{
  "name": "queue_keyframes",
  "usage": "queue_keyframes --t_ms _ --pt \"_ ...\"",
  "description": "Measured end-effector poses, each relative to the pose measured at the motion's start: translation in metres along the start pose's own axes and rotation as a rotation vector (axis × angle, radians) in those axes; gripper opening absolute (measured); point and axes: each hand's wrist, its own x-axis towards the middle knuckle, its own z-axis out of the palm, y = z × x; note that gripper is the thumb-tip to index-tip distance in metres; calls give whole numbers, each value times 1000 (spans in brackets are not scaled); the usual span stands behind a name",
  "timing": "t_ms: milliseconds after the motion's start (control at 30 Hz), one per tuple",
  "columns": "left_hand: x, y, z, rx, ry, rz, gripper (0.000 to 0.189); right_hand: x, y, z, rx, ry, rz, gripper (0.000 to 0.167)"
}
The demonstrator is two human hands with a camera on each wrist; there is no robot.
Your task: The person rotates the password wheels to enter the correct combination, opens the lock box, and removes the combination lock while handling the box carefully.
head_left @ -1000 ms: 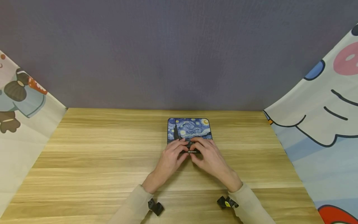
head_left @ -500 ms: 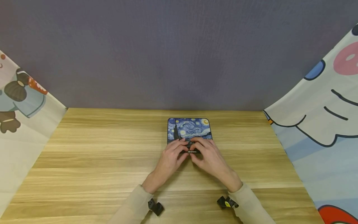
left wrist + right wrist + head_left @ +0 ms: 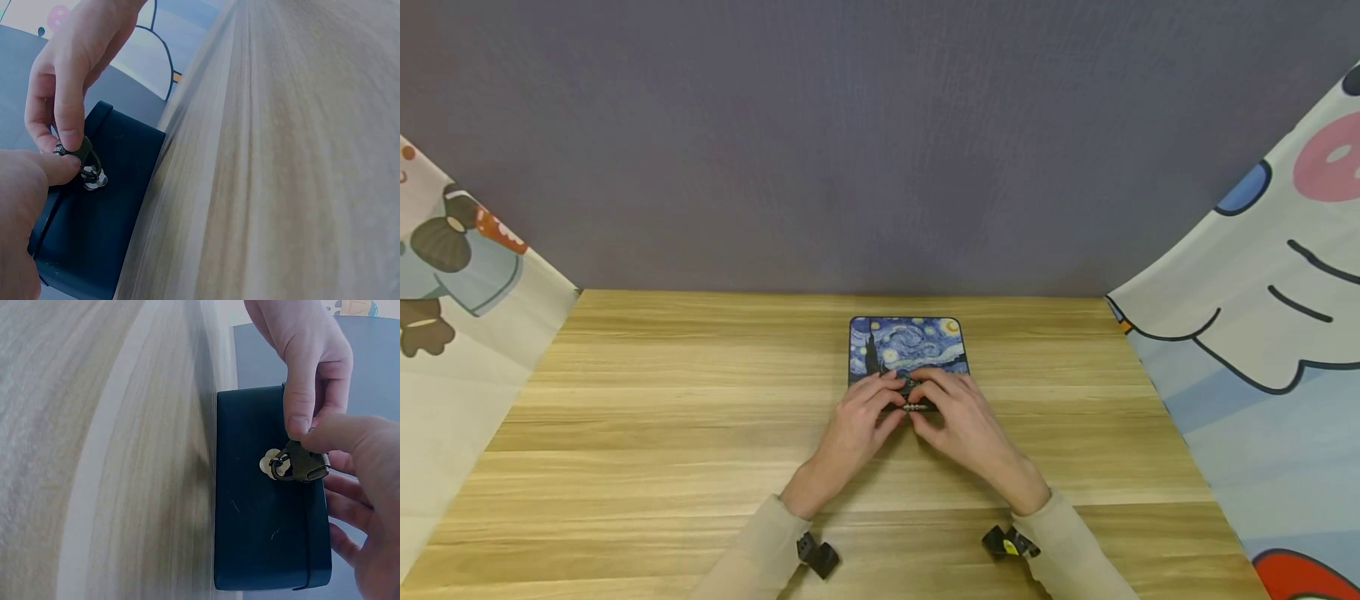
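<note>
A dark box (image 3: 906, 342) with a blue starry-night painting on its lid lies flat on the table, lid down. A small bronze-coloured combination padlock (image 3: 307, 464) hangs by its shackle at the box's front, over a pale flower-shaped plate (image 3: 267, 464). My left hand (image 3: 856, 414) pinches the padlock from the left with thumb and index finger. From the right, my right hand (image 3: 958, 417) pinches it too, its other fingers over the lid's front part. The fingertips of both hands nearly meet at the lock. Its dials are partly hidden, and I cannot read the digits.
The wood-grain table (image 3: 662, 433) spreads around the box. Behind it rises a dark grey partition (image 3: 850, 150). Printed cloths hang at the left (image 3: 475, 400) and right (image 3: 1262, 433). Small black devices are strapped to both wrists.
</note>
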Motion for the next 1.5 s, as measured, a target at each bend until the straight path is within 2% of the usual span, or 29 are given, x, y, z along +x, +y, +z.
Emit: queue_keyframes --t_ms 467,767,1500 --pt "1 0 0 6 20 11 17 0 0 0 8 8 0 28" --pt "0 0 0 -1 6 -5 15 1 -1 1 4 -3 17 25" --pt "0 0 0 16 7 13 17 0 -1 1 -5 -12 32 22"
